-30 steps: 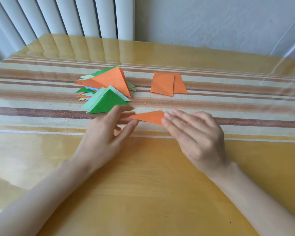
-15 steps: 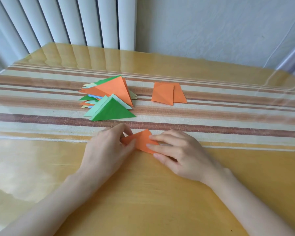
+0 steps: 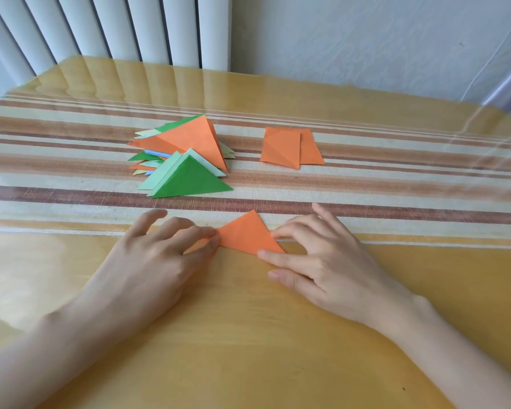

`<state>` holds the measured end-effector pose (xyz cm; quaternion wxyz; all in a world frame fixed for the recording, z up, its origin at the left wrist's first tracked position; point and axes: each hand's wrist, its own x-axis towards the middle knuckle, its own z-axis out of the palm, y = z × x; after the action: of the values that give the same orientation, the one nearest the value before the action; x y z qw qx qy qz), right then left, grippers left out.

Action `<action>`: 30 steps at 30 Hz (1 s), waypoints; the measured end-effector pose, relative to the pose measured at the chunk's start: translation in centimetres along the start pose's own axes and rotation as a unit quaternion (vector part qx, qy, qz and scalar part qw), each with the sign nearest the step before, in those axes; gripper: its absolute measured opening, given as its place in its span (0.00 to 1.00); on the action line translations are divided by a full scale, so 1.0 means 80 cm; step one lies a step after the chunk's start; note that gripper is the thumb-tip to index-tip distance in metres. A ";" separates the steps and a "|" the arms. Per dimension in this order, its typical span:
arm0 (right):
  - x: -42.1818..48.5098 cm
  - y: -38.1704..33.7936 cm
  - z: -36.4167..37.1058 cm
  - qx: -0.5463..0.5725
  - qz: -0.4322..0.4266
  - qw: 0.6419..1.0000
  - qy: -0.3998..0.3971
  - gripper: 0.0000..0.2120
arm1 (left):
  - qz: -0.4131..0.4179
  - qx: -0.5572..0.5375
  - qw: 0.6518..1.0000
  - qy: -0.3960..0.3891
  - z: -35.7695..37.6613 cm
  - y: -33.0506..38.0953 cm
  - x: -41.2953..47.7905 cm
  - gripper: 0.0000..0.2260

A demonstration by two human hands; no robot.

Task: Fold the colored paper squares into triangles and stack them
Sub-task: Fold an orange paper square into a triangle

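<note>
**Orange triangle flat on bench, both hands at its corners**

- Orange triangle (image 3: 247, 236) lies flat near the front of the bench (image 3: 248, 349), its apex pointing away from the person. It sits at the near edge of the striped cloth (image 3: 396, 184).
- Left hand (image 3: 148, 270): fingers curled. Thumb and forefinger meet at the triangle's left corner and pinch it. Other fingers are raised off the paper.
- Right hand (image 3: 331, 261): palm down, fingers fairly straight, not gripping. Forefinger tip presses on the near right corner and the next finger touches the right edge. Thumb lies on the bench, off the paper.
- Pile (image 3: 189, 137) of folded triangles sits on the cloth, beyond the left hand and well apart from it. It is loose and fanned, in orange, green, pale green and some blue. An orange piece is on top at the back. A green triangle (image 3: 191, 180) fronts the pile, overlapping pale green ones.
- Two orange squares (image 3: 289, 147) lie to the right of the pile, overlapping, beyond the right hand. The upper one shows a diagonal crease.
- White blinds (image 3: 115, 28) hang behind the bench on the left.
</note>
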<state>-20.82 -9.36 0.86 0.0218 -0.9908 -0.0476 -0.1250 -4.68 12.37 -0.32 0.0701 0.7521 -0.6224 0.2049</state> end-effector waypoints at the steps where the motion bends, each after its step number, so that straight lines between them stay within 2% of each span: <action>1: -0.007 0.002 -0.003 -0.003 0.000 1.000 0.004 0.21 | 0.000 0.000 1.000 -0.003 -0.001 0.000 -0.001 0.17; 4: -0.019 0.004 -0.009 0.000 0.014 1.000 0.015 0.21 | -0.030 -0.017 0.999 -0.008 -0.008 0.007 0.005 0.16; 12: -0.022 -0.008 -0.003 0.038 0.059 0.997 0.036 0.21 | -0.178 -0.037 0.983 -0.035 -0.015 0.042 0.008 0.19; 17: -0.010 -0.020 -0.007 0.030 0.107 0.992 0.058 0.21 | -0.199 -0.029 0.979 -0.037 -0.009 0.050 0.003 0.19; 19: 0.004 -0.032 -0.005 -0.005 0.117 0.992 0.038 0.20 | -0.199 -0.029 0.979 -0.035 -0.009 0.051 0.002 0.19; 23: 0.037 -0.048 0.009 -0.031 0.117 0.992 -0.021 0.25 | -0.198 -0.024 0.979 -0.029 -0.009 0.052 0.001 0.19; 26: 0.045 -0.046 0.005 -0.051 0.139 0.989 -0.027 0.26 | -0.197 -0.022 0.980 -0.026 -0.008 0.054 0.000 0.19; 30: 0.051 -0.058 -0.002 -0.024 0.100 0.995 -0.013 0.24 | -0.197 -0.035 0.980 -0.013 -0.007 0.054 -0.002 0.19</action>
<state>-17.39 -4.42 2.19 0.0093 -0.9924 0.0544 -0.1102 -8.97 11.80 -0.50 0.1275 0.8599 -0.4695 0.1548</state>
